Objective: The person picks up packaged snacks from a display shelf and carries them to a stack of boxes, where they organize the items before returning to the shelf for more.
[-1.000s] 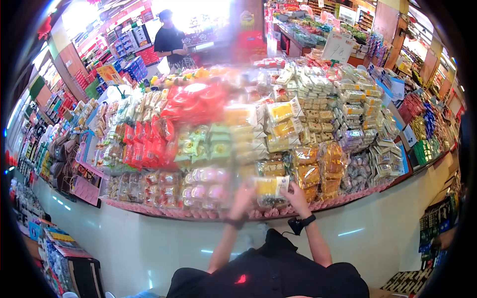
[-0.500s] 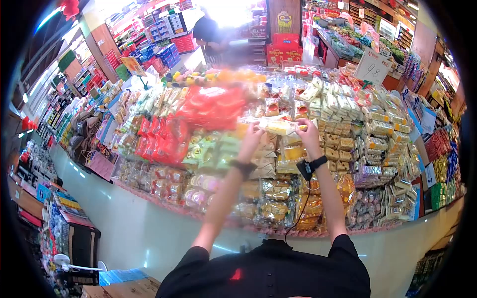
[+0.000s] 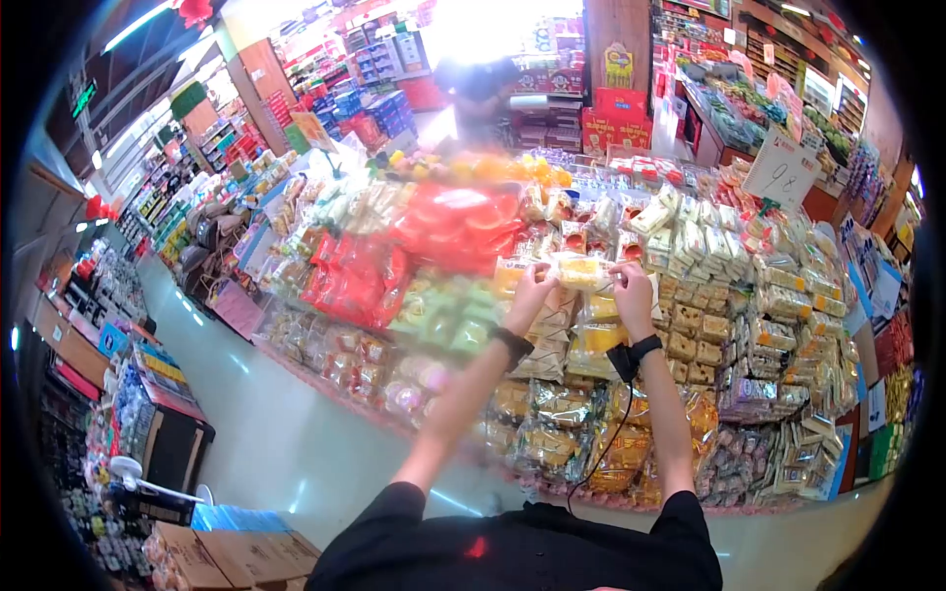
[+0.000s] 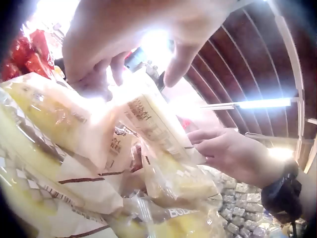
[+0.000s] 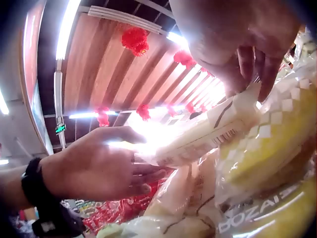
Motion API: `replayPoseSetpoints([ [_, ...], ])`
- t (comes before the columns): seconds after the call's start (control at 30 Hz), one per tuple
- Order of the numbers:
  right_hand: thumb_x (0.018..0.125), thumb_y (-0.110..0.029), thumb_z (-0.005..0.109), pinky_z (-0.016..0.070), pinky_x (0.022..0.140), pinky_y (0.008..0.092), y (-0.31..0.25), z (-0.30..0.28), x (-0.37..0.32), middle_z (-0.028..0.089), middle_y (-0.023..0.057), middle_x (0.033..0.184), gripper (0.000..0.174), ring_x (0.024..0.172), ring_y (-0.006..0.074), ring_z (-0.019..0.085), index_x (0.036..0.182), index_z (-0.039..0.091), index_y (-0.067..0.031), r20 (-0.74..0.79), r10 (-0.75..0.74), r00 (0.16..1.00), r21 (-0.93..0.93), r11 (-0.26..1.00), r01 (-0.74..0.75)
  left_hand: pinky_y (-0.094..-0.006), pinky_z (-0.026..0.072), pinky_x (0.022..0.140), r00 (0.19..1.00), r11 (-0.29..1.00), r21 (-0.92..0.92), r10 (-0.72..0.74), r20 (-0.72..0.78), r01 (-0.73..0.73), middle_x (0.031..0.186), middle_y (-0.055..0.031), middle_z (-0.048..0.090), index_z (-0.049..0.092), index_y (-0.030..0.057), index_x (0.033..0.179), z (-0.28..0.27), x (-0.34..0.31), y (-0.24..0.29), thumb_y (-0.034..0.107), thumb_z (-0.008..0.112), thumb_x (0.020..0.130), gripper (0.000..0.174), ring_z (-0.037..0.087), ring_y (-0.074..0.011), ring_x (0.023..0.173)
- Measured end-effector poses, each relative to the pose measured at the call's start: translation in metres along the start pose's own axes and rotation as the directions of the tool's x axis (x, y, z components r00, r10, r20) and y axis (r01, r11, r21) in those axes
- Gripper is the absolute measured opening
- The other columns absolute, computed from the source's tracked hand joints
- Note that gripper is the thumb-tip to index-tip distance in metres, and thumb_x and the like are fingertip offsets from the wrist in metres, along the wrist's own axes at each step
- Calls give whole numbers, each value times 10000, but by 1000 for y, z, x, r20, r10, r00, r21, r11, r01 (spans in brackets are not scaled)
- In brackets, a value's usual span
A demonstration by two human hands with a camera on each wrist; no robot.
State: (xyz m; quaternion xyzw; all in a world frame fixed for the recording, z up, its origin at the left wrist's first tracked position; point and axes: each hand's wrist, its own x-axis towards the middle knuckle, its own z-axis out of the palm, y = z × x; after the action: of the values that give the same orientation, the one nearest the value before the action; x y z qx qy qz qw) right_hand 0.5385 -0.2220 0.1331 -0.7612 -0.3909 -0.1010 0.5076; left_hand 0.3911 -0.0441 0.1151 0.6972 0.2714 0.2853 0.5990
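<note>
Both hands hold one clear packet of yellow snack [image 3: 579, 270] up over the piled display. My left hand [image 3: 532, 284] pinches its left end, and my right hand [image 3: 631, 281] pinches its right end. In the left wrist view the packet [image 4: 158, 129] runs from my left hand [image 4: 119, 54] down to my right hand [image 4: 233, 153]. The right wrist view shows my right hand [image 5: 242, 54] gripping the packet [image 5: 198, 141] at its corner, with my left hand [image 5: 104, 168] at the far end. More yellow packets [image 3: 591, 340] lie stacked just below.
A long display table [image 3: 325, 384] carries heaps of packaged snacks: red bags [image 3: 360, 276], green packs [image 3: 443, 310], beige blocks [image 3: 709, 295]. A price sign [image 3: 783, 169] stands at the back right. A person [image 3: 483, 94] stands behind the display. Shelves and cardboard boxes [image 3: 227, 557] line the aisle at left.
Both hands rose from the front edge of the display with a yellow packet, and now hold it slightly lower and further right than half a second ago. The head view has swung left.
</note>
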Motion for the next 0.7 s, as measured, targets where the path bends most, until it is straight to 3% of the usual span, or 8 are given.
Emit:
replayPoseSetpoints([
  [0.13, 832, 35, 615, 526, 744, 353, 10, 4, 8, 681, 135, 1029, 200, 827, 275, 678, 984, 733, -23, 34, 89, 995, 75, 993, -92, -338, 516, 820, 977, 958, 194, 207, 48, -213, 1054, -134, 677, 520, -28, 1374, 4, -6, 26, 192, 715, 848, 602, 643, -216, 909],
  [0.17, 840, 18, 621, 532, 777, 357, 17, -4, 7, 682, 136, 1034, 191, 868, 282, 686, 987, 735, -25, 47, 145, 988, 86, 985, -149, -318, 527, 819, 995, 967, 236, 82, 59, -93, 1039, -135, 680, 495, -37, 1401, 7, -3, 29, 187, 708, 859, 624, 650, -215, 875],
  [0.3, 839, -76, 685, 467, 997, 425, 8, -28, -5, 685, 122, 1108, 188, 1112, 324, 626, 1021, 718, -42, 78, -33, 996, -127, 991, 43, -311, 540, 835, 996, 996, -24, 82, 43, -81, 1088, -188, 674, 469, -33, 1421, 10, -18, 28, 164, 704, 880, 623, 665, -222, 946],
  [0.4, 840, -56, 680, 460, 1003, 430, -22, -46, -18, 684, 117, 1145, 208, 1135, 325, 618, 1046, 703, -46, -2, -133, 991, -203, 970, 130, -328, 531, 865, 986, 971, 204, 142, -86, -122, 1154, -190, 661, 485, -29, 1398, -5, -62, 32, 168, 702, 890, 587, 649, -215, 1035],
  [0.43, 848, -34, 668, 480, 966, 404, -28, -50, -28, 683, 121, 1150, 210, 1111, 305, 632, 1054, 699, -51, -33, -165, 986, -224, 962, 154, -335, 517, 898, 994, 990, 93, 108, 4, -108, 1197, -170, 641, 519, -20, 1354, -15, -81, 36, 160, 669, 916, 497, 630, -210, 1067],
  [0.53, 855, -16, 660, 509, 907, 363, -74, -63, -64, 687, 129, 1127, 202, 1065, 276, 651, 1052, 696, -39, 75, 68, 995, 42, 997, -71, -337, 511, 900, 983, 971, 180, 133, 125, -155, 1175, -122, 642, 544, -14, 1312, -39, -134, 9, 151, 640, 937, 420, 629, -201, 1028],
  [0.6, 875, -20, 655, 521, 843, 322, -91, -59, -99, 695, 105, 1083, 184, 1001, 229, 662, 1054, 695, -30, 104, 50, 993, 84, 995, -59, -325, 512, 889, 974, 997, -75, 27, 226, -10, 1142, -92, 659, 567, 0, 1272, -55, -180, -10, 167, 622, 962, 357, 625, -186, 1014],
  [0.7, 922, -27, 625, 500, 812, 279, -130, -49, -152, 683, 43, 1034, 171, 918, 142, 625, 1074, 703, -31, 264, 81, 961, 233, 962, -145, -315, 507, 902, 954, 984, -133, -80, 289, 123, 1093, -62, 665, 592, 22, 1231, -93, -245, -36, 211, 614, 984, 313, 619, -169, 1008],
])
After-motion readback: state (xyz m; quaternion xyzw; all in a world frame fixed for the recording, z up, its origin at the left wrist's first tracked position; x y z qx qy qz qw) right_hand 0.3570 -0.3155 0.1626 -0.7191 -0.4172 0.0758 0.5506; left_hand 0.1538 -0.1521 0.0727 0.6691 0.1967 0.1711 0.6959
